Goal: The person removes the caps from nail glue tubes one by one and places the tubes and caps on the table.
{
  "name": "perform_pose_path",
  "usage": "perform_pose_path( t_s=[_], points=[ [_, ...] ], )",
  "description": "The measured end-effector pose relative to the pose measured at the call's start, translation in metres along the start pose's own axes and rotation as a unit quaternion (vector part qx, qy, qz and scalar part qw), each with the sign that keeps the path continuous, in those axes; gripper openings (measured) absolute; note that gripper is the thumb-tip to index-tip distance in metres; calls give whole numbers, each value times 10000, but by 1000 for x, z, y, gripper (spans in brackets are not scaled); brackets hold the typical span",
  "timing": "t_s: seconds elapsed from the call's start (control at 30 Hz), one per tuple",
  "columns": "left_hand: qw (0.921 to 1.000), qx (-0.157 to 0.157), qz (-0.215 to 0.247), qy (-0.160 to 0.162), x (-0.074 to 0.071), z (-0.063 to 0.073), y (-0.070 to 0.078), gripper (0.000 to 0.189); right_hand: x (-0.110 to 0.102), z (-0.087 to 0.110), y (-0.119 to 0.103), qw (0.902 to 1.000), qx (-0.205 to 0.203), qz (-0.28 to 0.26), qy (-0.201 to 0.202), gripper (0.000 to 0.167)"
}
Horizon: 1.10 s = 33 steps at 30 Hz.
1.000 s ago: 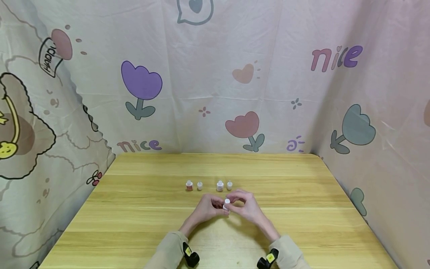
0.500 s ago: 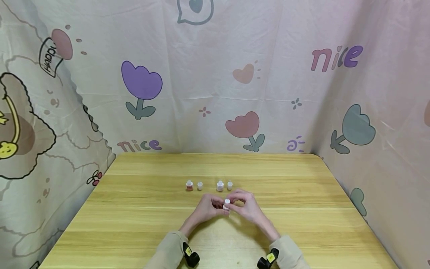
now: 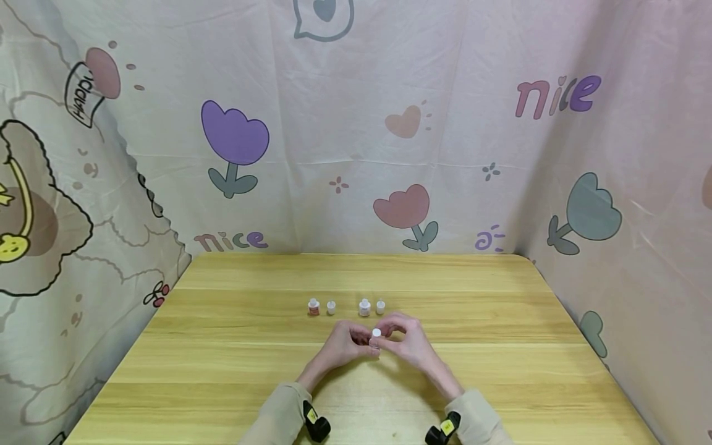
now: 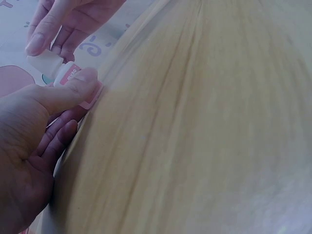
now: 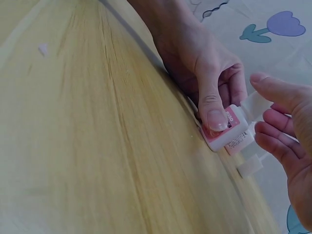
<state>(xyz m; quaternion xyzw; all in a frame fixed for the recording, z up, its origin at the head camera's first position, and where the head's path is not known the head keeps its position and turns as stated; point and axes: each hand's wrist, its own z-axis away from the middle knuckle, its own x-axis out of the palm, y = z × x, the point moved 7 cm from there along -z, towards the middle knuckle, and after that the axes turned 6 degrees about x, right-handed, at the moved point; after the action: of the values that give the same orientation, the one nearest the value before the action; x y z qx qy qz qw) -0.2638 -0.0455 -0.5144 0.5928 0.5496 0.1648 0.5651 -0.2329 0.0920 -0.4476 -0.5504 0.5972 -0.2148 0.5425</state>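
A small white bottle with a pink label is in my left hand, thumb pressed across the label. At its neck sits a white cap, which my right hand pinches between thumb and fingers. Both hands meet just above the middle of the table. In the left wrist view the bottle lies tilted, its cap toward the right hand. Whether the cap is loose or tight on the neck, I cannot tell.
Beyond the hands stand a red-labelled bottle with a white cap beside it. To their right are a pale-labelled bottle and another white cap. Patterned cloth hangs behind the wooden table.
Both hands stay in place around the bottle and cap. Only the left thumb shifts slightly over the bottle; the standing bottles and caps have not moved.
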Motion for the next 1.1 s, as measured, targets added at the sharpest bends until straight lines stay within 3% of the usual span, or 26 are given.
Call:
perform_pose_path(
  t_s=[0.27, 0.57, 0.7, 0.8, 0.93, 1.1],
  points=[
    [9998, 98, -143, 1, -1, 0, 1, 14, 5, -3, 27, 9998, -111, 149, 59, 15],
    [9999, 42, -119, -19, -1, 0, 1, 14, 5, -1, 29, 9995, -285, -31, -98, 21],
    [10000, 20, 8, -16, 0, 0, -1, 13, 3, -2, 29, 9998, -165, 63, -10, 29],
    [10000, 42, 26, 19, 0, 0, -1, 13, 3, -3, 29, 9999, -97, 86, 30, 24],
    [9999, 68, -80, 13, -1, 0, 0, 13, 3, -2, 13, 9999, -95, 123, 47, 14],
    [9998, 46, -165, -38, -1, 0, 0, 13, 1, 0, -6, 9996, -271, 110, 9, 14]
  ],
)
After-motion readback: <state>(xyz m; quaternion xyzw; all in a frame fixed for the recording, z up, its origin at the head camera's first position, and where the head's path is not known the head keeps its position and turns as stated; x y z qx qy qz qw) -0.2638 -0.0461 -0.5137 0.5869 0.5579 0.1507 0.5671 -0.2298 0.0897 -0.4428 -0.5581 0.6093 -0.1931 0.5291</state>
